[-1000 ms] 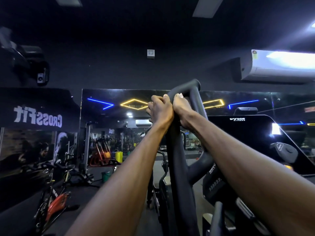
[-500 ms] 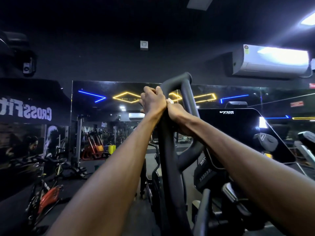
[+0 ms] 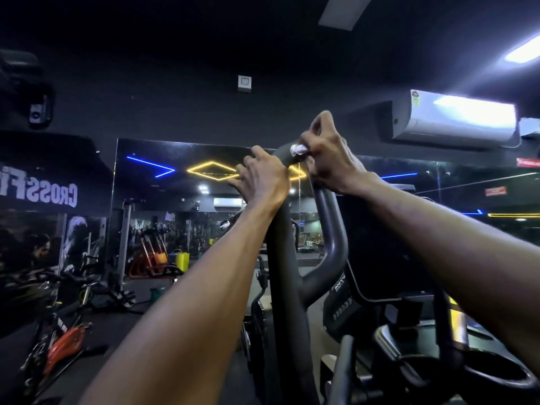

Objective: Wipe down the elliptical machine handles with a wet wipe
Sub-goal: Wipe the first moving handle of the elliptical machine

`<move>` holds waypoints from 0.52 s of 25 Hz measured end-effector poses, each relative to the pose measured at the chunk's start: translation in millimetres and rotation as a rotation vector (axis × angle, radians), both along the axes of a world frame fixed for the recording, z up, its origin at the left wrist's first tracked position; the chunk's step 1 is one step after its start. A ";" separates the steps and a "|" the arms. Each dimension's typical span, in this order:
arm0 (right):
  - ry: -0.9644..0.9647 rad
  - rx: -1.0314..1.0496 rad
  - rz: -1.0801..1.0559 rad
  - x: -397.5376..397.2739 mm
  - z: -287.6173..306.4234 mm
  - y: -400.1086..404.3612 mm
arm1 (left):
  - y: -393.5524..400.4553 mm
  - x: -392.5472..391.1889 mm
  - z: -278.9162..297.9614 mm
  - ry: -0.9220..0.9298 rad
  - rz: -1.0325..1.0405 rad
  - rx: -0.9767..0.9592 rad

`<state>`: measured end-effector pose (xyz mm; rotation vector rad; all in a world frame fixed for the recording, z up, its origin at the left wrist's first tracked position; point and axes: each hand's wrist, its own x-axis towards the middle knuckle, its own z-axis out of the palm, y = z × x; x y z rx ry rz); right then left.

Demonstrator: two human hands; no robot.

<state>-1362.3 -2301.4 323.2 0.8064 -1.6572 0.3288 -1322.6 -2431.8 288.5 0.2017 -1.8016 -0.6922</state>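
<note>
Both of the person's bare arms reach up to the top of the black elliptical handle (image 3: 287, 258), a padded tube that rises from low in the view and bends over to the right at its upper end. The right hand (image 3: 328, 154) sits on that upper bend, fingers curled over the tube, and it pinches a small crumpled white wet wipe (image 3: 298, 149) against the handle. The wipe shows only as a little bright wad at the left edge of this hand, between the fingers and the curved tube, right at the crown of the bend.

The left hand (image 3: 263, 179) is just below and to the left, wrapped around the upright part of the same handle with its fingers curled around the far side. The two hands are close together but the wipe belongs to the right one alone; the left touches only the bare padding.

Behind them a wall mirror (image 3: 181, 182) reflects blue and yellow light strips. A white air conditioner (image 3: 455, 118) hangs high on the right wall. An exercise bike with an orange part (image 3: 65, 343) stands at lower left.
</note>
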 end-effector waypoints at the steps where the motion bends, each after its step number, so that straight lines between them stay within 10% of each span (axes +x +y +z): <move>1: -0.016 0.054 -0.026 -8.3 0.6 -2.0 | -0.1 -0.5 0.5 0.006 0.014 -0.001; 13: 0.109 0.521 -0.403 5.4 -6.6 1.3 | 1.2 -0.4 -3.5 0.041 0.018 -0.023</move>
